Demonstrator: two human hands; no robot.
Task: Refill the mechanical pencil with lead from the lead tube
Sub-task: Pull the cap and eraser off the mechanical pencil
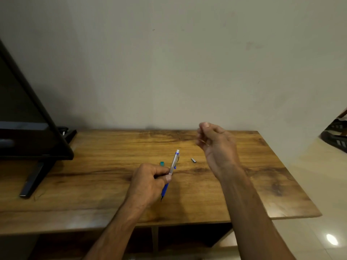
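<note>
**Pencil held over the wooden table**

Two bare forearms reach in from the near edge, over the long brown wood-grain table point(112, 151) that stands against a plain pale wall point(169, 62). At the left end of the table sits a large black flat screen on a slanted metal stand point(28, 128), seen from the side.

The right hand point(217, 145) is raised above the far right part of the table, fingers curled loosely inward with thumb and fingertips drawn near one another; whether they pinch anything I cannot tell, as that part is blurred. The left hand point(148, 182) is lower and nearer, clenched around the silver mechanical pencil with a blue grip point(171, 170). The pencil is tilted, its dark tip pointing down toward the person and its white and blue top end pointing up and away.

Just beyond the left hand a small teal object point(162, 163) lies on the wood, too small to identify. To the right of the pencil, apart from both hands, a small silver cylindrical cap point(193, 160) lies on the table
</note>
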